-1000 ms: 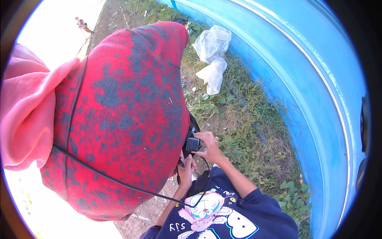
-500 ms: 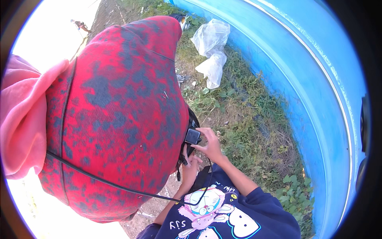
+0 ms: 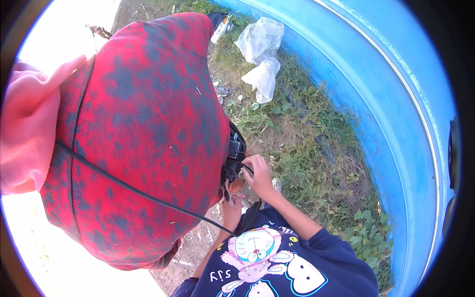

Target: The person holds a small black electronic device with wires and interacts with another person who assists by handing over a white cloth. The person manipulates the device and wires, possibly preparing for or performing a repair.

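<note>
Beside a person in a mottled red top (image 3: 143, 123), my two hands work at a black pouch or pack (image 3: 232, 166) at that person's waist. A small black box-shaped device (image 3: 236, 148) sits on its upper part. My right hand (image 3: 259, 177) pinches a short piece of black cord (image 3: 248, 169) against the pack's side. Lower down, my left hand (image 3: 231, 208) has its fingers curled beside a hanging black strap end (image 3: 226, 192); what they grip is partly hidden. A long black cable (image 3: 148, 193) crosses the red top toward my dark blue printed shirt (image 3: 297, 247).
A large blue curved wall (image 3: 376, 123) bends round the right side. Crumpled translucent plastic bags (image 3: 262, 44) lie on weedy ground (image 3: 316, 163) beside it. Pink cloth (image 3: 29, 133) hangs at far left. Another person (image 3: 100, 32) shows small in the bright distance.
My right hand has left the box-shaped device and now pinches the cord just below it. The cable's loose loop near my shirt no longer shows. The red-topped person has shifted slightly left.
</note>
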`<state>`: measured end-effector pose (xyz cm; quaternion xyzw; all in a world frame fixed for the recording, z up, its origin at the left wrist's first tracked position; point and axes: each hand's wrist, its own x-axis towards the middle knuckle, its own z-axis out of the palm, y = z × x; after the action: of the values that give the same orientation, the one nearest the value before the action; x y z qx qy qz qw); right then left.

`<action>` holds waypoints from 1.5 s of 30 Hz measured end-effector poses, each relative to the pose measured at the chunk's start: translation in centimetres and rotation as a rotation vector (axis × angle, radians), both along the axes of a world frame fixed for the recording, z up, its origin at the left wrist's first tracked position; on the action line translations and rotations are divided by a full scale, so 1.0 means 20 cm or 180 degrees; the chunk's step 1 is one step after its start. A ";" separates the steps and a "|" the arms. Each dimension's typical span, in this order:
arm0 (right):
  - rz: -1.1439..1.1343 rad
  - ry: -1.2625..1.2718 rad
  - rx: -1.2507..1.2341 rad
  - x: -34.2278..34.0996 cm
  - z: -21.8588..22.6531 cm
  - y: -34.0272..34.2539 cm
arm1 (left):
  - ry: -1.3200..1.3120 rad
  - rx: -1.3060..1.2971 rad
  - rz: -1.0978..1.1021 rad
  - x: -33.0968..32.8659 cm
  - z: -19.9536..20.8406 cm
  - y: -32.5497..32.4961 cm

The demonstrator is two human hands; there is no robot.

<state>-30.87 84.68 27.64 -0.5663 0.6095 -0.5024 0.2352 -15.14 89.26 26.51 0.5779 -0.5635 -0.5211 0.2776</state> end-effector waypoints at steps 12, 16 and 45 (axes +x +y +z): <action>0.0163 -0.0647 0.1423 0.01 -0.04 0.00 | -0.0007 -0.0549 0.0128 -0.02 -0.16 -0.08; 0.0640 -0.1469 0.1267 0.07 0.05 0.07 | 0.0383 -0.0317 0.0417 -0.04 -0.10 -0.06; 0.3190 -0.2621 0.1268 -0.06 0.39 0.46 | 0.0940 0.0053 0.0372 0.19 0.20 0.27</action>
<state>-32.03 93.78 35.51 -0.4887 0.2150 -0.3856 0.7525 -11.26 94.64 30.54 0.5290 -0.4776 -0.5880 0.3825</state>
